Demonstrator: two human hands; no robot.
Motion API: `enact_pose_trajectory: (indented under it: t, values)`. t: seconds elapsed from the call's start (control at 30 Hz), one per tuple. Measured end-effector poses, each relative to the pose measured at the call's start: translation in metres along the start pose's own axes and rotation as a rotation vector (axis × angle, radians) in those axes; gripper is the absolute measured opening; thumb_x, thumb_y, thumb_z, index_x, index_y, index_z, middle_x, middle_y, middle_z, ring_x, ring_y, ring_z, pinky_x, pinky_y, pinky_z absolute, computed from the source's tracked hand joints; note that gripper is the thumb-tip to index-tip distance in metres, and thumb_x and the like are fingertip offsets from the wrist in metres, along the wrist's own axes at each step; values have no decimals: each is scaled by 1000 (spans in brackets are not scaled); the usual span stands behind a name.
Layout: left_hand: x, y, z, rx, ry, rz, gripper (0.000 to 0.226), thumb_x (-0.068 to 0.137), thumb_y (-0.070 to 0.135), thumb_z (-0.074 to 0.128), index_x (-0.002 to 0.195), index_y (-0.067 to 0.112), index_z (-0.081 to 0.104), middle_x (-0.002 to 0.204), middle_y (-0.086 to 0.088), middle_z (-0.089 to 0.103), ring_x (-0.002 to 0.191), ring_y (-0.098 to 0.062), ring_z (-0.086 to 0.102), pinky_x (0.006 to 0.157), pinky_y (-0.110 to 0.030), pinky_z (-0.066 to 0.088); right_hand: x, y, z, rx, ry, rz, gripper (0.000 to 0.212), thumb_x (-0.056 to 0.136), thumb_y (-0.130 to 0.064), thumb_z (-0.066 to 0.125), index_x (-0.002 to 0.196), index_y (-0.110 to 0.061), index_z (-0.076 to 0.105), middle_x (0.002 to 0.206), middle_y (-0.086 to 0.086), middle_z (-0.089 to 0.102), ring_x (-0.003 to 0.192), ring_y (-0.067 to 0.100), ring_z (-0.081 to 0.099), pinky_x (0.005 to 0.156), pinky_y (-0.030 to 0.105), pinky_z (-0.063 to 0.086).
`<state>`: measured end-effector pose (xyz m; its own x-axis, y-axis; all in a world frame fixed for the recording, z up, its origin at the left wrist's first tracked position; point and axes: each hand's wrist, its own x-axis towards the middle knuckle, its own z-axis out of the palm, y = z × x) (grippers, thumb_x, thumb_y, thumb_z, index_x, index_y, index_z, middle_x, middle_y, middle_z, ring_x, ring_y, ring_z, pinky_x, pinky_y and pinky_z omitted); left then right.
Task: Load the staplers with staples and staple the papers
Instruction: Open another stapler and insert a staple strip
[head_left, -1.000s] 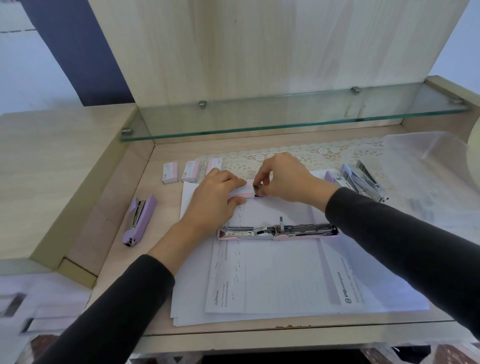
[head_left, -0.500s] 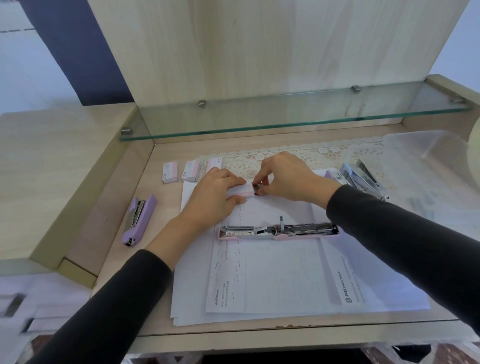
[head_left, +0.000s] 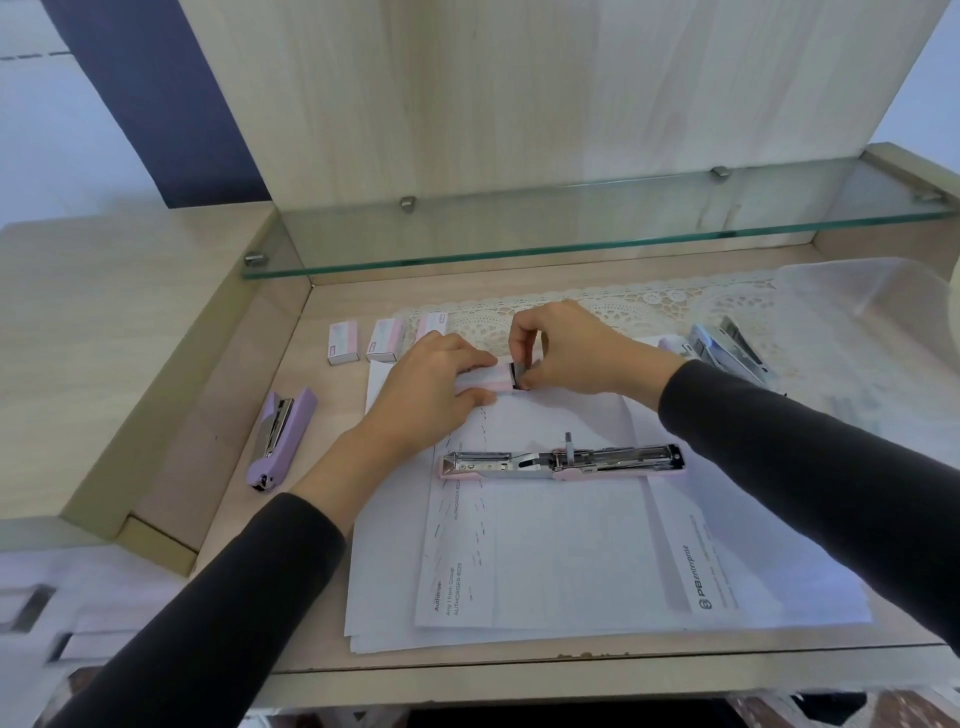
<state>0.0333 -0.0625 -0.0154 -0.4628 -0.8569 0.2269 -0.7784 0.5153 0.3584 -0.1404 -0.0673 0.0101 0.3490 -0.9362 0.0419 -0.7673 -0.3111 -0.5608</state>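
Wooden desk (head_left: 519, 283) bears papers (head_left: 571, 561), lace mat (head_left: 649, 306), staple boxes (head_left: 343, 341), lilac stapler (head_left: 280, 436).

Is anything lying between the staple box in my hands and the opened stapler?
Nothing visible: only bare paper lies between the staple box, gripped by your left hand and right hand, and the opened stapler.

lilac stapler (head_left: 281, 438), white papers (head_left: 571, 561), cream lace mat (head_left: 644, 301), black sleeves (head_left: 810, 467)

Nearer than the opened pink-and-chrome stapler (head_left: 561, 462), we found flat white paper sheets (head_left: 571, 561) free between our black sleeves (head_left: 218, 623). Beyond it our left hand (head_left: 431, 389) and right hand (head_left: 576, 353), gripping a small pink staple box (head_left: 488, 378), blocked the way. Farther beyond and higher, a clear glass shelf (head_left: 571, 228) overhung. Left of it lay a lilac plastic stapler (head_left: 283, 436).
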Motion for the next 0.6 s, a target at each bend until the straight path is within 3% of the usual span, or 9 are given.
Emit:
enact_pose_trajectory:
  t: [0.13,0.33,0.47,0.53,0.6]
  values:
    - [-1,0,0,1,-10,-8,38,84,25,65,120,15,59,115,-3,59,108,-19,45,86,-16,26,-1,0,-5,154,4,55,24,70,2,69,62,-15,55,65,-1,59,44,-9,50,45,4,37]
    - [-3,-1,0,-24,-11,-9,36,85,25,63,120,16,59,116,-2,59,109,-19,45,84,-13,24,-6,4,-18,363,116,125,17,80,5,59,76,-9,66,60,3,60,40,6,54,47,18,51]
    - [-4,-2,2,-40,-1,-18,35,85,24,64,119,17,60,115,-2,60,108,-18,46,84,-12,23,-8,9,-22,228,114,188,23,81,7,51,79,-4,71,59,4,60,39,1,53,49,13,50]
    - [-3,-2,2,-41,0,-21,35,85,25,64,119,17,61,115,-1,60,108,-18,46,85,-13,24,-10,8,-20,125,79,176,15,79,2,58,84,-3,72,60,-6,58,45,-2,53,47,1,41]
    - [-3,-1,2,-44,0,-24,35,84,24,64,118,17,61,114,-1,60,108,-18,46,86,-14,25,-12,7,-17,52,53,155,15,75,-7,68,90,-5,71,66,-10,57,56,-3,50,48,-1,37]
